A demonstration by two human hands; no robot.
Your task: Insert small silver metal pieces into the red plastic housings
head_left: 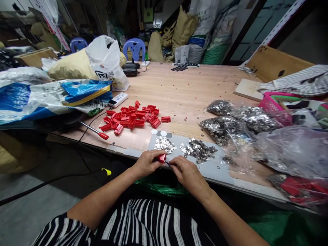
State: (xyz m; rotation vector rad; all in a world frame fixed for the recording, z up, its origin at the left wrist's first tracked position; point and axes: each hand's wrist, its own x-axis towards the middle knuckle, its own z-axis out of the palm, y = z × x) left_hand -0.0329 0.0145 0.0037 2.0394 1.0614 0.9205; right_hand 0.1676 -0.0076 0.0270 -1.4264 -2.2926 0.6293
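Note:
My left hand (146,163) is closed around a small red plastic piece (162,157) at the table's near edge. My right hand (186,173) is pinched right beside it, its fingertips meeting the red piece; what they pinch is too small to name. Just beyond both hands lie two heaps of small shiny metal parts (165,144) (199,149) on a grey sheet (212,167). Farther left on the wooden table (184,92) sits a pile of several red plastic pieces (132,118).
Clear bags of metal parts (238,119) crowd the right side, with a bag of red pieces (302,189) nearer me. Blue-and-white sacks (51,97), a white plastic bag (105,59), a white remote-like device (118,99) and a red-handled tool (96,131) lie left. A pink basket (274,102) sits right.

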